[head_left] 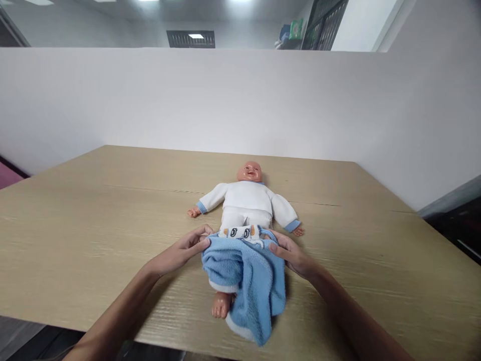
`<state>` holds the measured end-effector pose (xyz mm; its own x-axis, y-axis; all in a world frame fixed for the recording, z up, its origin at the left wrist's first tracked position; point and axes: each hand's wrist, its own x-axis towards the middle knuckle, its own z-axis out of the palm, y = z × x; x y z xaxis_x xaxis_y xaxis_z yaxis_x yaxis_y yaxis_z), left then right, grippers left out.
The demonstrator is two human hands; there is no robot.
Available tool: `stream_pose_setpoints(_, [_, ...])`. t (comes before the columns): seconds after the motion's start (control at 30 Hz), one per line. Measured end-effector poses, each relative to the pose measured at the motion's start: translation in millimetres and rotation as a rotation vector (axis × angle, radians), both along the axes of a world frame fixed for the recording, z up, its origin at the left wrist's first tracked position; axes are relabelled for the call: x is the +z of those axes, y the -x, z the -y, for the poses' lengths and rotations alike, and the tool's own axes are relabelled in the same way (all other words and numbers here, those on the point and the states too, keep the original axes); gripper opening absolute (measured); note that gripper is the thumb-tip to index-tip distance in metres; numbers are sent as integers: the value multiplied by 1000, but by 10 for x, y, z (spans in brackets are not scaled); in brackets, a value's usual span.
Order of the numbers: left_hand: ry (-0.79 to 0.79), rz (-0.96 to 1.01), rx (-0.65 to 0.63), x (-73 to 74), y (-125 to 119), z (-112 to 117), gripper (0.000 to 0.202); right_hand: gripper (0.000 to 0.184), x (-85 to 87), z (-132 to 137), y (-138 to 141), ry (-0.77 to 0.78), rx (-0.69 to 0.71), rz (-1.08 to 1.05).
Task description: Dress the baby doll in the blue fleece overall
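Note:
A baby doll lies on its back on the table, head away from me, in a white top with blue cuffs. Blue fleece pants cover its lower legs. One bare doll foot pokes out of the leg on the left; the other foot is hidden under the cloth. At the left end of the waistband, my left hand pinches the pants' edge between thumb and fingers. My right hand grips the opposite edge. Between them shows the patterned white inner side of the waistband.
The wooden table spreads out on both sides of the doll. A white wall rises behind its far edge and another stands at the right. Dark objects sit beyond the table at the lower left and the right.

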<state>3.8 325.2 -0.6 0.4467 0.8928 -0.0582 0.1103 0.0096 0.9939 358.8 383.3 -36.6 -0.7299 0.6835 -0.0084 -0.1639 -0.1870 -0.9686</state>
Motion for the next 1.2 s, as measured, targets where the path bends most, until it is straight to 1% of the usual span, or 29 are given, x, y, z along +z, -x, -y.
stream_pose_setpoints(0.07, [45, -3, 8, 5, -24, -48, 34, 59, -34, 0, 5, 26, -50, -11])
stream_pose_setpoints(0.13, [49, -19, 30, 19, -42, -111, 35, 62, -29, 4, 5, 46, -69, 2])
stream_pose_setpoints(0.23, [-24, -70, 65, 79, -68, -222, 35, 62, 40, 7, -12, 32, -4, 43])
stream_pose_setpoints(0.3, [-85, -153, 63, 160, -105, -285, 36, 63, 88, 3, -23, 19, 50, 64])
stream_pose_setpoints(0.33, [-131, -216, 64, 214, -136, -308, 36, 65, 103, -1, -26, 21, 53, 65])
stream_pose_setpoints(0.4, [-263, -338, 68, 341, -227, -338, 37, 67, 110, -6, -22, 32, -6, 40])
stream_pose_setpoints(0.47, [-391, -395, 48, 481, -355, -367, 40, 66, 95, -8, -11, 38, -109, -4])
stream_pose_setpoints(0.53, [-448, -431, -33, 618, -499, -422, 46, 63, 72, -7, 1, 38, -197, -23])
stream_pose_setpoints(0.6, [-437, -509, -170, 738, -628, -521, 46, 62, 57, -9, 5, 34, -235, -20])
stream_pose_setpoints(0.67, [-380, -573, -329, 831, -719, -657, 41, 60, 63, -16, -9, 25, -224, -11])
stream_pose_setpoints(0.73, [-268, -534, -487, 881, -770, -800, 39, 59, 92, -23, -48, 11, -165, 16])
stream_pose_setpoints(0.77, [-207, -480, -548, 885, -784, -861, 39, 58, 113, -24, -76, -1, -109, 44])
stream_pose_setpoints(0.83, [-104, -350, -626, 849, -804, -951, 37, 57, 156, -17, -144, -19, 65, 119])
stream_pose_setpoints(0.9, [-39, -248, -664, 763, -823, -994, 36, 57, 180, 0, -205, -16, 225, 191])
stream_pose_setpoints(0.93, [-12, -211, -678, 711, -835, -1003, 37, 56, 180, 10, -225, -3, 253, 212])
stream_pose_setpoints(0.97, [15, -180, -687, 658, -847, -1009, 38, 56, 173, 19, -236, 11, 235, 214])
stream_pose_setpoints(1.0, [34, -157, -697, 610, -859, -1014, 39, 56, 161, 26, -238, 21, 176, 195])
stream_pose_setpoints(1.07, [42, -135, -716, 541, -877, -1029, 40, 56, 132, 31, -217, 42, 2, 111])
stream_pose_setpoints(1.13, [40, -152, -764, 513, -889, -1054, 40, 52, 109, 30, -186, 78, -138, 32])
stream_pose_setpoints(1.17, [39, -167, -796, 513, -895, -1068, 40, 50, 104, 29, -176, 104, -167, 22])
stream_pose_setpoints(1.2, [36, -178, -826, 519, -901, -1079, 40, 49, 104, 29, -173, 130, -169, 38])
